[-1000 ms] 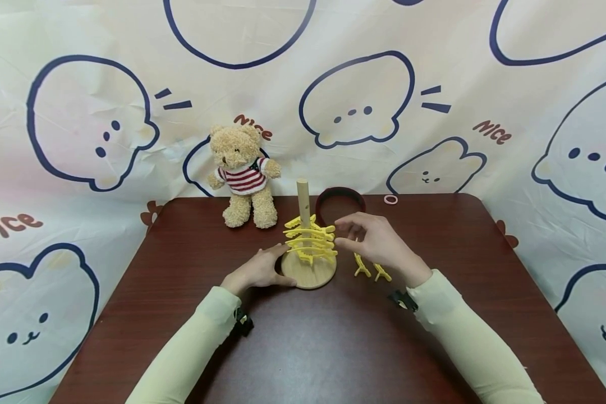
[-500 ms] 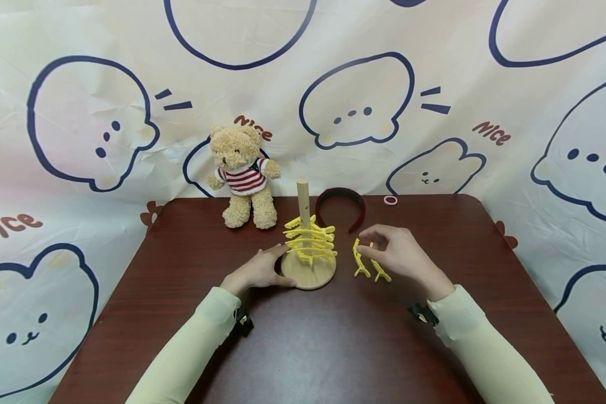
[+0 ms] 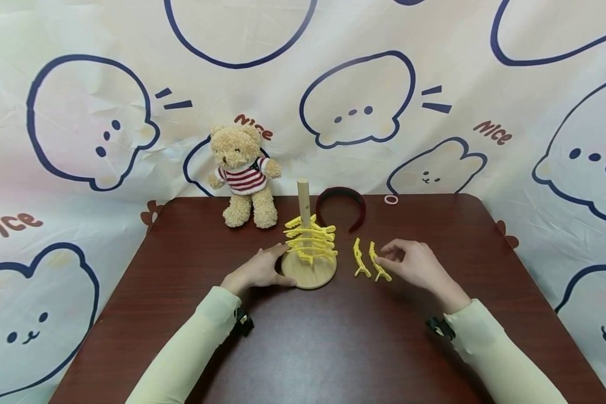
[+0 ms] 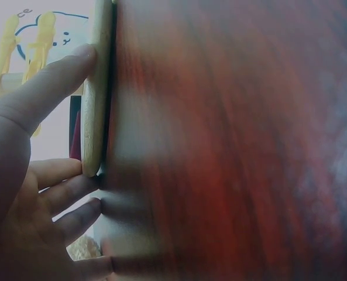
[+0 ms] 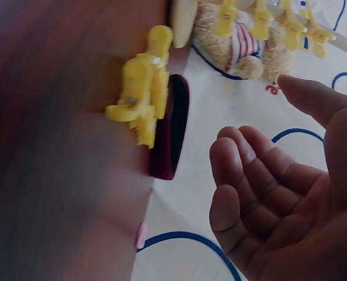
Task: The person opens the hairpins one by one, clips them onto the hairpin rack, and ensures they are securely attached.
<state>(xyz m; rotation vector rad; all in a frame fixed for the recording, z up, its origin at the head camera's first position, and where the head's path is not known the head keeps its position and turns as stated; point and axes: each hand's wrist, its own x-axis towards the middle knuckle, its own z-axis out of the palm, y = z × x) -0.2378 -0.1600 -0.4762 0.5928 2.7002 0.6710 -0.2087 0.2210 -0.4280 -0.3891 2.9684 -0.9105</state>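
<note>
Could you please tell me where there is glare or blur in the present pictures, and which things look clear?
Head view: pale glare across the near table; the teddy bear looks fairly clear. Left wrist view: table grain smeared, with hazy pale patches. Right wrist view: the table is blurred, while the yellow clips show clearer edges.

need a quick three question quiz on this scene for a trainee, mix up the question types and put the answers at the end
1. Which of these is the left hand touching?
a) headband
b) round wooden base
c) teddy bear

2. True or false: the right hand holds nothing.

3. How many yellow hair clips lie directly on the table?

Key:
1. b
2. True
3. Two
</note>
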